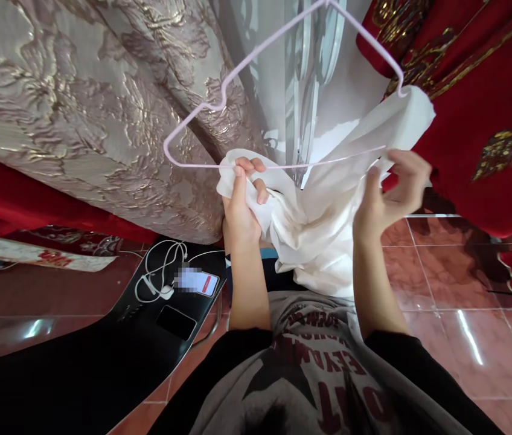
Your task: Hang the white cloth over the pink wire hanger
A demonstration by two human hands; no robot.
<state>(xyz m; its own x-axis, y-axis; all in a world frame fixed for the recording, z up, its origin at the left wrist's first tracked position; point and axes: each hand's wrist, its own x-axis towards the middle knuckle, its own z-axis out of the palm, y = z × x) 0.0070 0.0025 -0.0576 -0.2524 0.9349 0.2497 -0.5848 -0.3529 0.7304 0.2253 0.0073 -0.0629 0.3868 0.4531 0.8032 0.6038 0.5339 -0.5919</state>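
Note:
A pale pink clothes hanger (256, 52) hangs in front of me, its thin lower bar running across both hands. On its right shoulder rests part of a white garment (328, 223), whose bunched folds drop toward my lap. My left hand (244, 208) is closed on the garment's left edge, right at the lower bar, with the fingertips showing around the cloth. Over on the right, my right hand (387, 193) grips cloth just below the hanger's right end, thumb and fingers bent together. Folds partly hide what those fingertips touch.
A shiny patterned curtain (115, 121) hangs on the left and red, gold-decorated fabric (473, 109) on the right. At lower left, a black chair (79, 356) carries a lit phone (204, 283), a dark phone (176, 322) and a white cable (147, 284). The floor (446, 266) is reddish tile.

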